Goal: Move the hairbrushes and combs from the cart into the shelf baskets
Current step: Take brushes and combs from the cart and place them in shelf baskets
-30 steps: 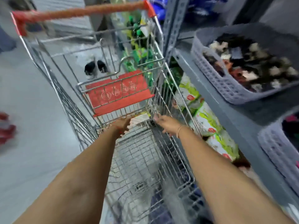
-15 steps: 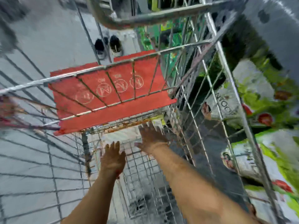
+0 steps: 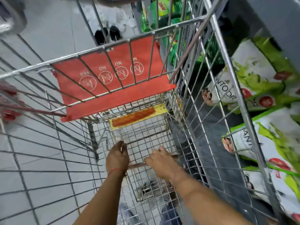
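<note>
Silver wire-mesh metal shopping cart (image 3: 191, 101): bright, smooth, glossy rods. Red matt plastic child-seat flap (image 3: 113, 88) on the cart's rear gate, printed white icons. Orange ridged plastic comb (image 3: 133, 116) on yellow card backing, below flap. Glossy green-white plastic bags (image 3: 259, 82) right of cart.

Even, bright overhead lighting is recorded, with soft shadows and no harsh glare. Motion blur is noted at the frame edges, and the cart (image 3: 211, 82) wires are bowed by wide-angle distortion.
</note>
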